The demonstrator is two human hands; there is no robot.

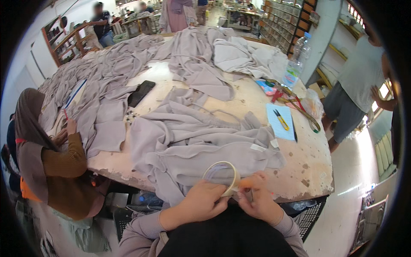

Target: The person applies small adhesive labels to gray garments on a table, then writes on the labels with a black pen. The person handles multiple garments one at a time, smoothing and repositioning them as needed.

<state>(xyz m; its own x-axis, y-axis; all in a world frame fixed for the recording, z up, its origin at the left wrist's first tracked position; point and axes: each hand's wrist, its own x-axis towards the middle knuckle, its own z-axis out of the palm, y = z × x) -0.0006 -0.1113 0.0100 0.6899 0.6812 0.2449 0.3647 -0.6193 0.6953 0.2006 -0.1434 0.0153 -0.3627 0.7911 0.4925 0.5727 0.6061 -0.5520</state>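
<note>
My left hand (pixel 205 199) grips a roll of pale masking tape (pixel 237 175) by its lower rim, over the near edge of the table. Close against the roll's right side is my right hand (pixel 257 196), its fingers pinched at the tape's end; what lies between the fingertips is too small to make out. A mauve-grey garment (pixel 192 135) with a gathered band spreads out just beyond both hands. Two short whitish tape pieces (pixel 257 147) stick to its right part. Yellow-handled thread snips (pixel 281 119) rest on a light blue sheet (pixel 273 109) to the right.
More grey garments (pixel 112 64) heap along the table's left and far sides, beside whitish cloth (pixel 237 57). A black phone (pixel 141 93), a plastic water bottle (pixel 297 61) and a tape measure (pixel 313 122) lie or stand about. A co-worker (pixel 48 154) sits left; another person (pixel 356 74) stands right.
</note>
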